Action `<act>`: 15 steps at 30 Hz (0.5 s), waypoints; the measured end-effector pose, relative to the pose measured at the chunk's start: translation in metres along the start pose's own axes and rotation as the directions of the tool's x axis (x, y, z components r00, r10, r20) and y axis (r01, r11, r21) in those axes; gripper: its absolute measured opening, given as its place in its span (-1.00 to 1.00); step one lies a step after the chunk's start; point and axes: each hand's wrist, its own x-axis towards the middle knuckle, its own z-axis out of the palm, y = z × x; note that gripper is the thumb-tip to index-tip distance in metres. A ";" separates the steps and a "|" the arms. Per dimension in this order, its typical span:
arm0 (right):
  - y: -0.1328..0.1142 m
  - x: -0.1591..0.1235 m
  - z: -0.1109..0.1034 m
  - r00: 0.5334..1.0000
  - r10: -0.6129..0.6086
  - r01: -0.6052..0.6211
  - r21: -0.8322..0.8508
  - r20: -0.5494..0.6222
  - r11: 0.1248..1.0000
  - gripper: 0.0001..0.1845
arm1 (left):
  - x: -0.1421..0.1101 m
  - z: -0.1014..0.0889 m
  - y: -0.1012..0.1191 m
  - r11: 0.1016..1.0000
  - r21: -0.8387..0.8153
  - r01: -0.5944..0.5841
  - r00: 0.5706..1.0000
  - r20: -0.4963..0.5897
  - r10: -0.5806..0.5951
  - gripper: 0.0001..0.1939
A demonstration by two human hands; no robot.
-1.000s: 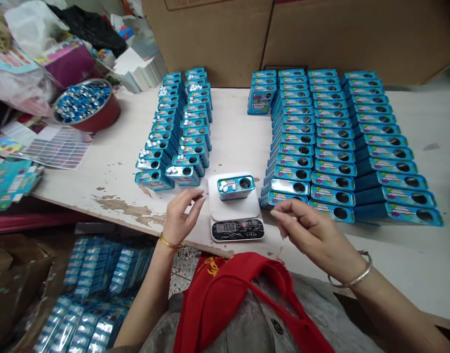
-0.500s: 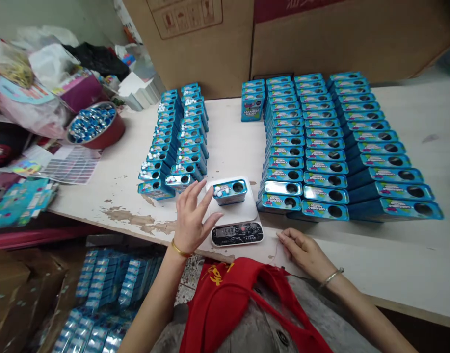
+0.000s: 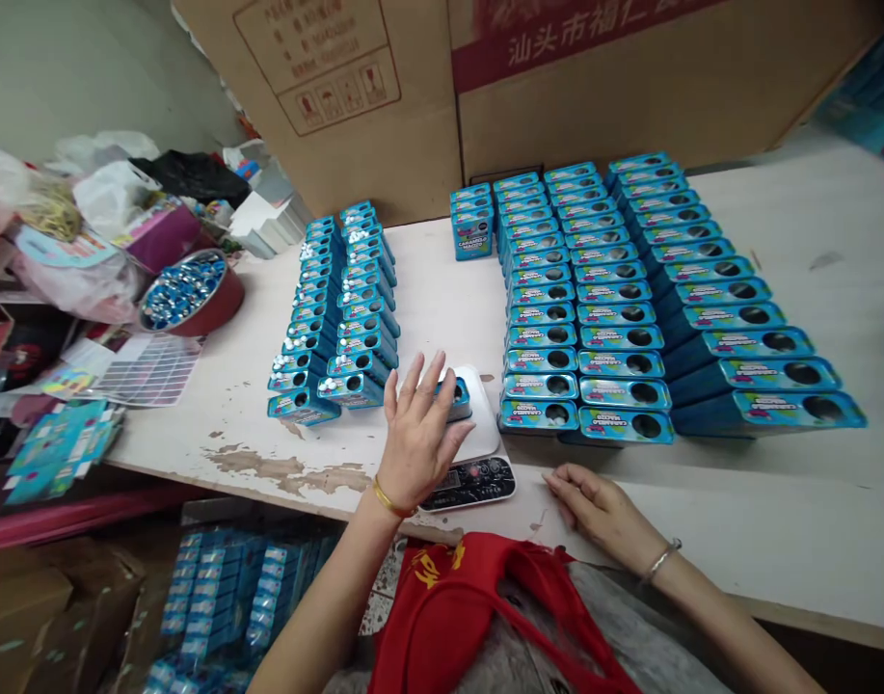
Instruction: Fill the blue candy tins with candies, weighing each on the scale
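Closest to us, a red cloth [image 3: 442, 588] printed in yellow lies over our grey top. Just past it, at the table's front edge, our left hand [image 3: 419, 434] is spread palm down, its fingers apart and not closed on anything. It hides most of a blue tin [image 3: 452, 398], which sits on the white platform of a digital scale [image 3: 470, 482]; we cannot tell whether the hand touches the tin. Our right hand [image 3: 597, 511] lies flat on the table, empty, its fingers loosely together, just beside the tin rows and to the right of the scale.

Below the table's edge stand stacks of blue packs [image 3: 239, 588]. The white table [image 3: 289, 472] has peeling paint. On it, two columns of open tins [image 3: 347, 328] show white mints, and a larger block of tins [image 3: 629, 318] shows dark round openings. Farther left are a red bowl [image 3: 225, 308] of blue lids and a sheet of labels [image 3: 148, 371]. Cardboard cartons [image 3: 340, 96] stand behind the table.
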 end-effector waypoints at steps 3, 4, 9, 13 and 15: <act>0.002 0.000 -0.001 1.000 0.011 -0.012 0.006 0.011 1.000 -0.54 | -0.005 -0.004 -0.006 0.999 -0.038 0.018 0.997 -0.071 -0.021 -0.46; 0.002 0.001 -0.001 1.000 0.016 -0.016 0.013 0.015 1.000 -0.54 | -0.009 -0.005 -0.008 0.999 -0.043 0.025 0.995 -0.098 -0.029 -0.47; -0.004 0.002 0.002 1.000 0.027 -0.026 0.074 -0.006 0.997 -0.53 | -0.023 -0.010 -0.010 0.997 0.009 0.077 0.994 -0.081 -0.076 -0.42; -0.007 0.009 0.007 0.999 0.042 -0.044 0.097 0.019 0.994 -0.44 | 0.013 -0.018 -0.033 0.998 0.003 0.066 0.996 0.059 -0.066 -0.64; -0.007 0.015 0.009 0.998 0.040 -0.045 0.118 0.044 0.992 -0.42 | 0.051 -0.017 -0.055 0.999 -0.008 0.035 0.999 0.031 -0.035 -0.60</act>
